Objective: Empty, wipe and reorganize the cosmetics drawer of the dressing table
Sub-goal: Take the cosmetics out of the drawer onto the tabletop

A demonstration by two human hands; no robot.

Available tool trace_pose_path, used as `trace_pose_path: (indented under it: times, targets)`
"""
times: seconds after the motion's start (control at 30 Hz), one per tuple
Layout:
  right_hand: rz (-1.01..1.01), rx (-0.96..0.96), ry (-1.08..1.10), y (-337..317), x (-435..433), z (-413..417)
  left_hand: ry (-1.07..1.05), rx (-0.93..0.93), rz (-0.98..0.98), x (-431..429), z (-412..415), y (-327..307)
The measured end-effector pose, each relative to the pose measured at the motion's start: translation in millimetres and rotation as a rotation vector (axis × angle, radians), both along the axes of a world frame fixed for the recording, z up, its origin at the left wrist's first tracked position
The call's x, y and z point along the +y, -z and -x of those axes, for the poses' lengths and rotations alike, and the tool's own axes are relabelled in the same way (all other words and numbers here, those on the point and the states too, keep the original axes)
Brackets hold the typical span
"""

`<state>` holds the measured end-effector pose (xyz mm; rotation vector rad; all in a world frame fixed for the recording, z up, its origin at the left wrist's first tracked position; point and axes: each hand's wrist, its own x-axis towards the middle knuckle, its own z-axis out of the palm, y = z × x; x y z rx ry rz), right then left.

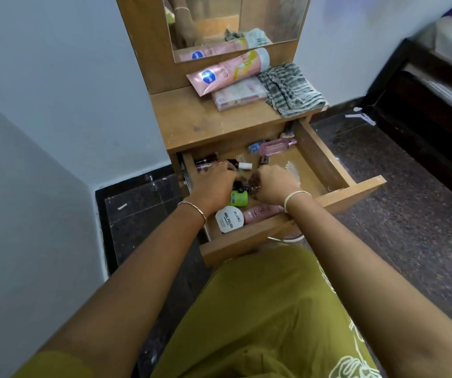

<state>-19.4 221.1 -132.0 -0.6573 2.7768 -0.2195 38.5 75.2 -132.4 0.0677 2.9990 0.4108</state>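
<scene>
- The drawer (325,159) is pulled out of the dressing table (192,118), and we see lots of little things in it
- Our left hand (214,184) is down in the drawer on the left side, fingers curled over small bottles; we cannot tell if it is holding one
- Our right hand (274,186) is in the middle of the drawer, curled into a loose fist, and it seems to pinch something small and dark; we cannot tell what it is
- A green bottle (239,198) lies between our two hands
- A round white tub (229,219) sits at the near edge, with a pink tube (260,212) just beside it
- A pink bottle (276,145) and a small blue box (255,146) lie at the far end
- A bottle with a white cap (244,166) lies near our left hand
- On top of the table a big pink tube (227,70) rests on a flat box (240,95)
- A striped cloth (290,90) lies beside the box, at the right
- A mirror (235,23) stands behind them
- The floor (399,214) is dark, and a bed (443,77) is at the right
</scene>
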Motion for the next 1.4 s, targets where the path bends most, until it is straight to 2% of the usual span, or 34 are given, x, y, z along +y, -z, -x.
trace_pose_path:
  times: [0.2,0.47,0.57,0.7,0.8,0.9,1.0,1.07,1.17,1.3,1.4]
  targets:
    - [-0.053,0.073,-0.041,4,-4,0,0.086,0.021,0.209,2,10,-4]
    - [-0.065,0.025,-0.055,7,-3,3,0.335,0.08,0.382,-4,21,-4]
    - [-0.034,0.01,-0.029,9,0,5,0.25,0.069,0.23,-6,19,-2]
    - [0.069,-0.001,0.027,5,4,4,-0.016,0.101,-0.158,-14,16,3]
    - [0.212,-0.031,0.11,-2,8,7,-0.132,0.177,-0.415,-20,13,1]
    - [0.521,-0.245,0.26,-3,12,10,-0.179,0.253,-0.594,-21,11,-10]
    - [0.885,-0.413,0.373,-17,15,9,-0.172,0.291,-0.637,-24,13,-22]
    - [1.006,-0.454,0.359,-36,17,12,-0.168,0.305,-0.681,-26,18,-34]
    - [1.03,-0.404,0.291,-66,16,27,-0.214,0.382,-0.659,-28,33,-60]
    - [0.904,-0.077,0.205,-90,3,63,-0.206,0.405,-0.673,-34,69,-92]
    - [0.829,0.083,0.193,-99,-8,90,-0.215,0.43,-0.649,-39,101,-105]
